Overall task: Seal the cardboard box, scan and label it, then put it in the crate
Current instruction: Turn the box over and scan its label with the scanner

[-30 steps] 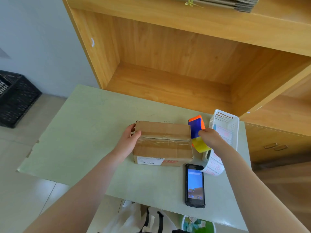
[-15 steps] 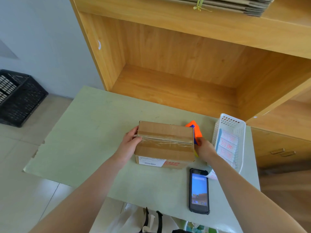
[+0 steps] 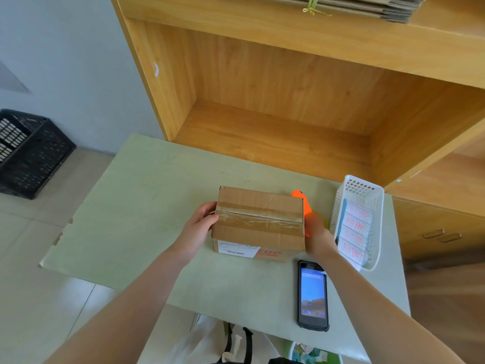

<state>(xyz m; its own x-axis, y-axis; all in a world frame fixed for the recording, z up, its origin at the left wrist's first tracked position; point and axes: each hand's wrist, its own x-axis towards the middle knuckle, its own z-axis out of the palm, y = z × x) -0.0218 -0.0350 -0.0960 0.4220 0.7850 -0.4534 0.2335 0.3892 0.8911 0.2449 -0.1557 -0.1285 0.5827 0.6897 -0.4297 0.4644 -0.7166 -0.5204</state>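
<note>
The cardboard box (image 3: 258,223) sits on the surface (image 3: 147,206) with clear tape along its top seam; the left hand (image 3: 200,227) grasps its left end, thumb on the tape, probably to steady it while the right hand (image 3: 317,233) works an orange tape dispenser (image 3: 301,203) down the far end. That hand is blurred and partly hidden by the box, so whether it grips the dispenser I cannot tell. A white basket (image 3: 378,203) just right of it holds red-printed labels (image 3: 354,237), a phone (image 3: 312,295) lies in front ready for scanning, and the black crate (image 3: 29,153) waits on the floor, well apart.
</note>
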